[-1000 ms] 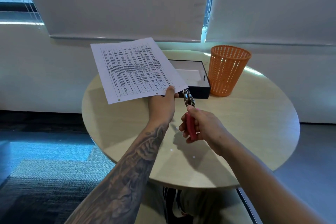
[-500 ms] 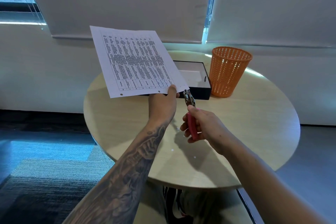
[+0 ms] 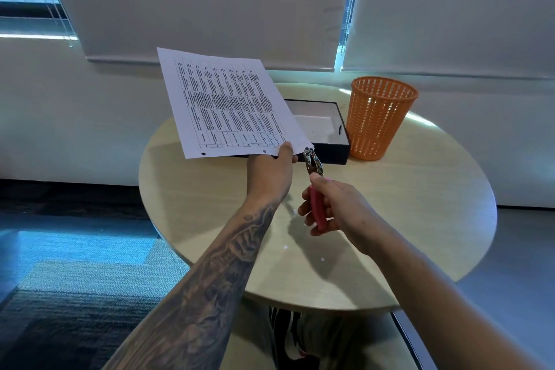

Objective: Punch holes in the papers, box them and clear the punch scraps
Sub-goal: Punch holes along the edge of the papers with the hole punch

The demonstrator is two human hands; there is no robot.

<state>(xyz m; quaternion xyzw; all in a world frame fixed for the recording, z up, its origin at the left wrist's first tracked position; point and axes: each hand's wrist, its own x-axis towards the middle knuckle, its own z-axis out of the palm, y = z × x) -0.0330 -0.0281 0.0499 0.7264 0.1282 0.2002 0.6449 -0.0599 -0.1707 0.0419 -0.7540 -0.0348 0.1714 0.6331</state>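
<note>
We held the thin, floppy printed white paper sheet [image 3: 228,105] above the round wooden counter [image 3: 420,204], left hand [image 3: 270,171] pinching its near edge; right hand [image 3: 336,207] squeezed the pink-handled metal hole punch [image 3: 313,168] at its corner.

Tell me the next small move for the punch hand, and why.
Probably squeeze the hole punch: its metal head sits at the printed sheet's near corner, held by the left hand, and only two holes show along that edge.

the white sheet of paper [image 3: 228,105] is showing black printed table rows; the pink-handled metal hole punch [image 3: 315,189], orange perforated plastic basket [image 3: 378,120], black white-lined box [image 3: 327,129] and pale wooden round worktop [image 3: 405,204] are showing plain colours.
</note>
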